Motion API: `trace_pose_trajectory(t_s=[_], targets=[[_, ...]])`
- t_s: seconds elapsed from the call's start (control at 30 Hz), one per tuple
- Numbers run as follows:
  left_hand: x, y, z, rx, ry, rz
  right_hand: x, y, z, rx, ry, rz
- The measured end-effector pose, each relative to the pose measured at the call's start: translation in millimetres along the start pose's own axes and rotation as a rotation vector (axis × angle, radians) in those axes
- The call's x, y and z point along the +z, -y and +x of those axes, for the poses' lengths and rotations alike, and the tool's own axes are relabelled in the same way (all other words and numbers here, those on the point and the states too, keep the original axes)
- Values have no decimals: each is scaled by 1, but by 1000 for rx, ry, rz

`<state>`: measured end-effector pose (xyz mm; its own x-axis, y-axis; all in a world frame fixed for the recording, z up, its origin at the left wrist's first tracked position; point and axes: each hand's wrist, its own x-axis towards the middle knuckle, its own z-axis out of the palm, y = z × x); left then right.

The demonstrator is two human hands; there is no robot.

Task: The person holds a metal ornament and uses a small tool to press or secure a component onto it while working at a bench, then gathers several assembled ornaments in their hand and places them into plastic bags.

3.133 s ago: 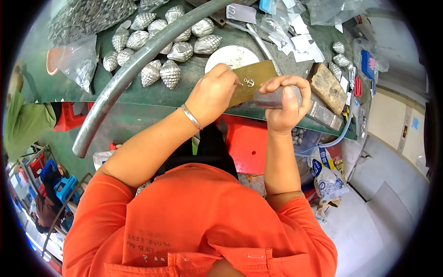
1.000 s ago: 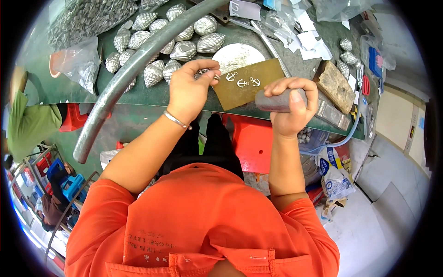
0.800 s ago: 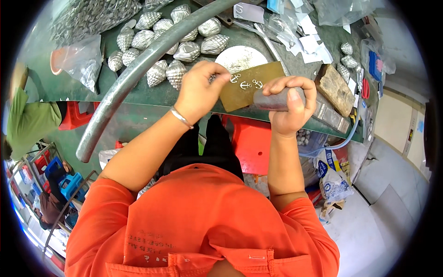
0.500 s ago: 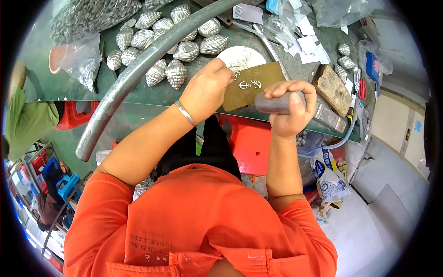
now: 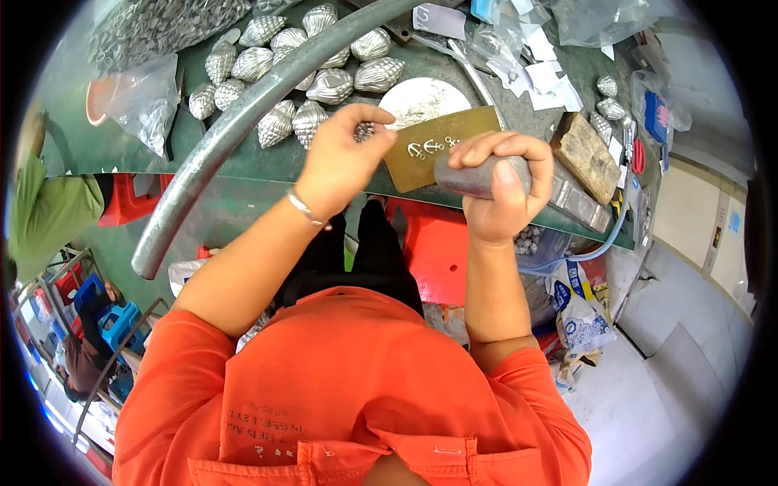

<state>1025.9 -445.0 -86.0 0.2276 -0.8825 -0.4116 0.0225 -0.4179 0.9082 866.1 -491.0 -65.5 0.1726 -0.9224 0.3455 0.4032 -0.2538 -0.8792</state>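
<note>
My right hand (image 5: 506,190) is wrapped round a thick grey cylinder (image 5: 470,178) with a rounded end, above the right part of a flat olive-brown sheet (image 5: 413,170). On the sheet sit small silver anchor-shaped pieces (image 5: 433,146), in a row near its middle; the rightmost is close to my right fingertips. My left hand (image 5: 344,158) hovers just left of the sheet, thumb and forefinger curved with a gap between them, and I see nothing held there. Behind the sheet lies a round white disc (image 5: 425,99), partly covered by it.
Several ribbed silver shell-shaped pieces (image 5: 379,74) lie at the back left. A thick metal tube (image 5: 219,150) arches across the left. A rough brown block (image 5: 585,154) and metal bar (image 5: 577,206) are at right. A red stool (image 5: 433,255) stands below the table edge.
My left hand has drawn back left off the sheet, and its fingers have parted. The anchors now lie in a row. My right hand with the cylinder has shifted slightly left.
</note>
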Motion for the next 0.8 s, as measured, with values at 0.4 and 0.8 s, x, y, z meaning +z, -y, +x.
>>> trace_pose_trajectory(t_s=[0.4, 0.8], targets=[[-31, 3, -16, -342, 117, -835, 0, -17, 20, 8, 11, 35], [40, -27, 21, 71, 143, -162, -50, 19, -5, -3, -208, -51]])
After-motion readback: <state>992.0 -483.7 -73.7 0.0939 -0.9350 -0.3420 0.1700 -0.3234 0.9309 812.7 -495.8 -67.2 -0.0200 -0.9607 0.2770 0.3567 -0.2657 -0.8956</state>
